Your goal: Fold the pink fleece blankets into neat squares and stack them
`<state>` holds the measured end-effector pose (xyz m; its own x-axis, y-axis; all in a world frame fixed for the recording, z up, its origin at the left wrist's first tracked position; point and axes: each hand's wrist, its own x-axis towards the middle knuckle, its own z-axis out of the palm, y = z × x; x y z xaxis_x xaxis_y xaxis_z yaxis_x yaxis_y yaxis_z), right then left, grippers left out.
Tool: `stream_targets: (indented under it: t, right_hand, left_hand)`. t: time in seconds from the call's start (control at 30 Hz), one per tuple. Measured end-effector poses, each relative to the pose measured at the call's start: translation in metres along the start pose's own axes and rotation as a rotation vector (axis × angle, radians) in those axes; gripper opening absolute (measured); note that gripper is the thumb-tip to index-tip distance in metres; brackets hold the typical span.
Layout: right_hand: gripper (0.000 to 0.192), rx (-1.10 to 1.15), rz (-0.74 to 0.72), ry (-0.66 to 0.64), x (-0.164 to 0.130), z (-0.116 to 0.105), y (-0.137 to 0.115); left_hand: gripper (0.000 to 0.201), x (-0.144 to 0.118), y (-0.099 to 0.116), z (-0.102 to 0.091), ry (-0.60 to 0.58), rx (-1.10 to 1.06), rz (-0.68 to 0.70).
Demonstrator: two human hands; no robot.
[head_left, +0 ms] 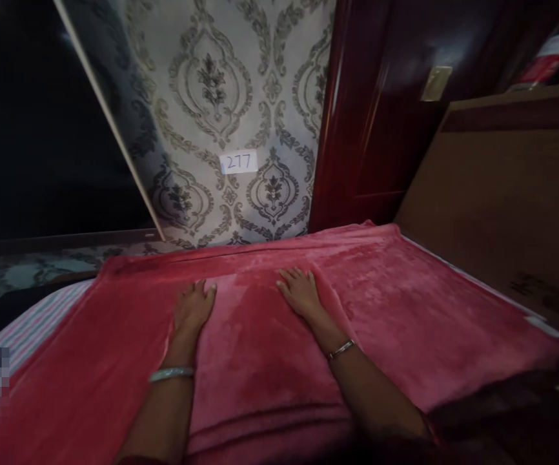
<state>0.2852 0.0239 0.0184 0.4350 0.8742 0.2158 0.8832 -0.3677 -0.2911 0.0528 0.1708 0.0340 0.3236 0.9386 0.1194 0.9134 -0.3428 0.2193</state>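
Observation:
A plush red-pink blanket [270,349] lies spread over the surface before me, with a few folds near its close side. My left hand [195,307] rests on it palm down, fingers stretched out, and a pale green bangle circles that wrist. To the right, my right hand [301,290] also lies flat on the blanket with its fingers spread; a silver bracelet is on its wrist. Both hands touch the cloth near its far side, and neither grips anything. Striped fabric [50,316] shows from under the blanket's left edge.
Patterned wallpaper [212,97] with a paper label reading 277 [239,161] stands behind the blanket. A large dark screen [47,129] is at left. A dark red door [371,116] and a big cardboard box [502,194] are at right.

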Motion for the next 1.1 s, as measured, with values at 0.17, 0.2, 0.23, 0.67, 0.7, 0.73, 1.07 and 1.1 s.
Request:
stream_targets:
  t: [0.17, 0.2, 0.23, 0.67, 0.7, 0.73, 1.07, 1.1]
  right_hand:
    - [0.050, 0.005, 0.181, -0.034, 0.003, -0.012, 0.029]
    - [0.051, 0.011, 0.208, -0.048, 0.003, -0.013, 0.036]
    - [0.053, 0.015, 0.227, -0.057, 0.003, -0.013, 0.042]
    - [0.055, 0.025, 0.278, -0.076, -0.003, -0.017, 0.045]
    - [0.056, 0.021, 0.283, -0.079, -0.004, -0.022, 0.043]
    - [0.057, 0.015, 0.290, -0.078, -0.007, -0.026, 0.040]
    - [0.055, -0.016, -0.126, -0.129, -0.111, -0.024, -0.017]
    - [0.055, -0.018, -0.123, -0.133, -0.118, -0.019, -0.019]
  left_hand:
    - [0.061, 0.016, -0.009, 0.015, 0.070, -0.038, -0.006]
    - [0.061, 0.019, -0.010, 0.018, 0.085, -0.047, -0.012]
    - [0.060, 0.021, -0.012, 0.020, 0.093, -0.055, -0.018]
    - [0.056, 0.003, 0.003, -0.004, 0.039, -0.049, -0.028]
    - [0.057, -0.001, 0.005, -0.009, 0.038, -0.043, -0.035]
    - [0.058, -0.005, 0.008, -0.016, 0.042, -0.035, -0.047]
    - [0.065, -0.122, 0.061, -0.004, -0.052, 0.072, 0.499]
    - [0.066, -0.131, 0.062, 0.005, -0.060, 0.079, 0.511]
